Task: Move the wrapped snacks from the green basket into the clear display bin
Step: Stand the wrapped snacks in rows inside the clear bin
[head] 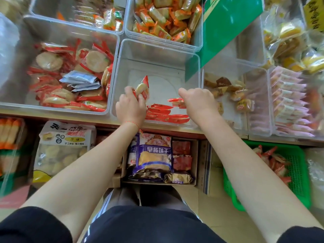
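The clear display bin (157,50) stands on the shelf in the middle, with a row of red-wrapped snacks (164,114) stacked along its near wall. My left hand (130,106) reaches over that wall and grips a red-and-clear wrapped snack (142,86), held upright. My right hand (198,100) is inside the bin at the right and pinches another red wrapped snack (177,101) above the row. The green basket (298,172) sits low at the right beside my right forearm, with several red wrapped snacks (275,162) left in it.
Clear bins of other snacks surround the middle one: round crackers (70,76) at left, orange packs (164,16) behind, brown and pink packs (287,95) at right. A green sign (226,27) leans over the back right corner. Below the shelf are a cardboard box of bags (154,155) and a large bag (61,148).
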A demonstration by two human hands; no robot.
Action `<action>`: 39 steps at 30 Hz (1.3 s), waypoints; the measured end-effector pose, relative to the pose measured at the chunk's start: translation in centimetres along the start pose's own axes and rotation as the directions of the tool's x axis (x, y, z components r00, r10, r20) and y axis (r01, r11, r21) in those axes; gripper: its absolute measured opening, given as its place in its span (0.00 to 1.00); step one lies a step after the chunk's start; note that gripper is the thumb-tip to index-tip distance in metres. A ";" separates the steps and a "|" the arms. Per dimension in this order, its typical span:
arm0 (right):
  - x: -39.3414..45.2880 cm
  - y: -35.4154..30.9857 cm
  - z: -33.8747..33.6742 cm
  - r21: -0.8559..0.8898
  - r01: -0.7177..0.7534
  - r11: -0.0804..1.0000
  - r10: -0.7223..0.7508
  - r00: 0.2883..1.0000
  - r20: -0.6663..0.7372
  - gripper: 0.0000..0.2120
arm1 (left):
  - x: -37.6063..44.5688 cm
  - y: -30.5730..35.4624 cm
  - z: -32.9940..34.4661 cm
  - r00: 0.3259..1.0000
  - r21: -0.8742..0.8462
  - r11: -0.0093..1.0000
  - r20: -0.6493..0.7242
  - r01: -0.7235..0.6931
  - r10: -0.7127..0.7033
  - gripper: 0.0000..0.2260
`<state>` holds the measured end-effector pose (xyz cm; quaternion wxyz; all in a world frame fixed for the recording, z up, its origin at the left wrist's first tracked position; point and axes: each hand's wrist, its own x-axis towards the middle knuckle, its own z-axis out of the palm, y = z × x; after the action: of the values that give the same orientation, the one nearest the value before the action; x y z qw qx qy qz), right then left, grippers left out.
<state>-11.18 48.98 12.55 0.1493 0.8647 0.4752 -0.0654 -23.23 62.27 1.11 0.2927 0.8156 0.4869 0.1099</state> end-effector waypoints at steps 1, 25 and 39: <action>0.0 -0.2 -0.4 0.008 0.008 1.000 -0.008 1.000 0.017 0.09 | -0.1 0.0 0.2 1.000 0.049 0.998 -0.010 -0.029 0.030 0.13; 3.7 -0.5 8.1 0.263 -0.126 0.957 0.008 0.913 0.409 0.18 | -0.7 0.4 0.3 0.992 0.202 0.972 0.007 -0.123 0.124 0.11; 4.3 -1.9 4.4 0.952 -0.304 0.017 -0.045 0.951 0.305 0.13 | 0.8 0.9 -3.4 0.863 -0.739 0.541 0.503 0.401 0.048 0.06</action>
<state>-10.37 51.96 6.93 -0.4305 0.7463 0.1893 -0.4711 -23.77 63.93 4.30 0.7569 0.5271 0.3747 0.0941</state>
